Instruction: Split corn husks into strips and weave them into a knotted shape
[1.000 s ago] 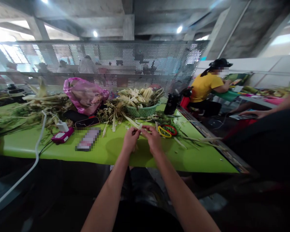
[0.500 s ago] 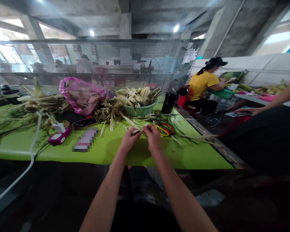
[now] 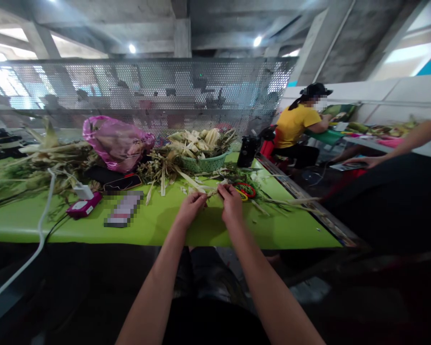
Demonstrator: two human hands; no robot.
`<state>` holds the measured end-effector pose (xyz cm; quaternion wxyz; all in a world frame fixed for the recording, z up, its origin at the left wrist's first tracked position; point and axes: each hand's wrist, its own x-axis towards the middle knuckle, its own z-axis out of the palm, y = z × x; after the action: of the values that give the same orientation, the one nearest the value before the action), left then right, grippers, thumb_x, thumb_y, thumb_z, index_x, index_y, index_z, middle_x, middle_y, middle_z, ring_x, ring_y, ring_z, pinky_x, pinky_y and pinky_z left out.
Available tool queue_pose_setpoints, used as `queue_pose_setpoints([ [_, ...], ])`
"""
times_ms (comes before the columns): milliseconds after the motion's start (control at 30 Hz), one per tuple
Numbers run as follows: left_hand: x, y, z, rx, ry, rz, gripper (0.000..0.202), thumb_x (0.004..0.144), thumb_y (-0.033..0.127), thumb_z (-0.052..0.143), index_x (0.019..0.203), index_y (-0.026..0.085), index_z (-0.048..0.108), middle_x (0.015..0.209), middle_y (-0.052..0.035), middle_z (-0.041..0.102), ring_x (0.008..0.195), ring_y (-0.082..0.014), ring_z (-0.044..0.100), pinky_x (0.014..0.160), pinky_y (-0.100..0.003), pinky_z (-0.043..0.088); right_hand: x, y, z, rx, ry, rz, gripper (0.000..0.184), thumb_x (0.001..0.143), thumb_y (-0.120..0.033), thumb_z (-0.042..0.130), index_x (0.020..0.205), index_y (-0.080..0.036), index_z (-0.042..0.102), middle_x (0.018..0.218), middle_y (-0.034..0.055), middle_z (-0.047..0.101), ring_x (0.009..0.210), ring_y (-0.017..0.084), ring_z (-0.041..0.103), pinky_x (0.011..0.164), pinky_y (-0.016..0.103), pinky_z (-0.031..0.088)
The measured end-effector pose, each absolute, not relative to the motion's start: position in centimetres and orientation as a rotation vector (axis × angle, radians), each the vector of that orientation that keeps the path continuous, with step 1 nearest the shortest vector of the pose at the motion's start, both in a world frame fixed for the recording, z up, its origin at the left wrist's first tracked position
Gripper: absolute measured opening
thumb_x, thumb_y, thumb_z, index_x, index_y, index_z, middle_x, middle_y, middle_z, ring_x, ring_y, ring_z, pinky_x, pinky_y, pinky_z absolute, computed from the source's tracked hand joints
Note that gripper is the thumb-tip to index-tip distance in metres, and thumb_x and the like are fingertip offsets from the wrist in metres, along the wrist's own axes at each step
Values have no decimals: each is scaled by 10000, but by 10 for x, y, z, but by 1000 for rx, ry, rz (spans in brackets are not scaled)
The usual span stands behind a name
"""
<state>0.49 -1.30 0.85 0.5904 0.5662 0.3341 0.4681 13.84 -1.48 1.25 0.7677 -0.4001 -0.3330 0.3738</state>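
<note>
My left hand (image 3: 190, 209) is closed, its thumb and fingers pinching one end of a thin, pale plant strip (image 3: 211, 193), like a piece of dried husk or stem. My right hand (image 3: 231, 202) pinches the other end, so the strip spans the small gap between both hands just over the green table (image 3: 158, 230). Its exact kind is too small to make out. Right beside my right hand lie scissors with red and yellow handles (image 3: 249, 188), partly hidden by the fingers. Beyond the hands, a green plastic basket (image 3: 204, 165) holds pale husk pieces (image 3: 197, 142).
Plant stalks (image 3: 57, 151) heap at the left, near a pink plastic bag (image 3: 115, 143). A phone (image 3: 124, 209), another phone (image 3: 122, 182) and a purple power block (image 3: 84, 206) lie left. A black bottle (image 3: 247, 152) stands at the back right. A person in yellow (image 3: 298, 122) sits beyond.
My hands have drawn slightly apart, leaving more of the strip showing between them. My right hand now covers more of the yellow scissor handle. The whole view has shifted a little.
</note>
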Motion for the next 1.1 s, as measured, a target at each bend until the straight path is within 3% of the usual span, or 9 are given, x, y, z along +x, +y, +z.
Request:
queue_pose_setpoints([
  [133,6,-13,6,1403,787,1121,209,684,316,673,801,156,608,637,29,552,566,-86,458,583,-223,364,144,-13,11,-874,-718,799,253,606,-365,733,653,-187,560,627,-49,532,580,93,481,598,234,408],
  [300,11,-17,2,1776,848,1198,25,720,201,611,719,182,628,720,-28,612,709,-160,539,715,-289,409,147,-10,8,-904,-732,769,256,616,-392,706,656,-192,551,606,-48,525,569,104,482,592,248,401],
  [400,10,-22,5,1984,967,1304,66,745,192,599,733,219,658,760,-54,624,811,-213,548,827,-354,391,148,-10,9,-927,-766,738,257,628,-405,698,667,-196,554,611,-47,526,580,112,479,605,254,395],
  [467,8,-24,9,1976,1069,1441,151,734,221,634,880,242,667,915,-75,645,967,-255,531,928,-402,344,147,-11,12,-933,-798,714,252,631,-397,707,671,-195,562,622,-49,526,597,112,469,622,252,388],
  [567,4,-27,16,1869,1164,1667,502,707,282,689,1189,246,554,1249,-114,545,1210,-283,408,1042,-429,239,143,-16,16,-954,-885,682,241,640,-387,719,680,-191,583,627,-50,525,601,110,449,619,246,373],
  [633,4,-27,19,1888,1159,1713,527,738,311,668,1239,241,519,1314,-121,502,1268,-276,362,1074,-423,189,140,-18,17,-968,-971,674,235,660,-392,711,689,-190,594,634,-46,528,600,110,446,608,245,368],
  [833,12,-23,16,2022,1138,1581,125,809,299,588,880,254,680,1006,-85,664,1137,-258,472,1028,-428,236,134,-21,18,-886,-1083,749,203,657,-367,721,684,-198,612,647,-38,540,619,119,472,628,259,394],
  [967,12,-16,12,1912,1080,1547,93,784,299,612,753,235,672,843,-64,661,922,-223,530,946,-393,309,131,-22,20,-891,-1067,782,206,637,-365,735,712,-200,639,686,-26,583,657,132,509,676,273,420],
  [1100,9,-9,8,1578,957,1630,125,756,336,635,745,213,654,836,-36,628,869,-180,540,897,-330,366,130,-24,22,-894,-1048,873,292,662,-383,714,891,-210,661,829,-2,636,786,155,563,786,296,441],
])
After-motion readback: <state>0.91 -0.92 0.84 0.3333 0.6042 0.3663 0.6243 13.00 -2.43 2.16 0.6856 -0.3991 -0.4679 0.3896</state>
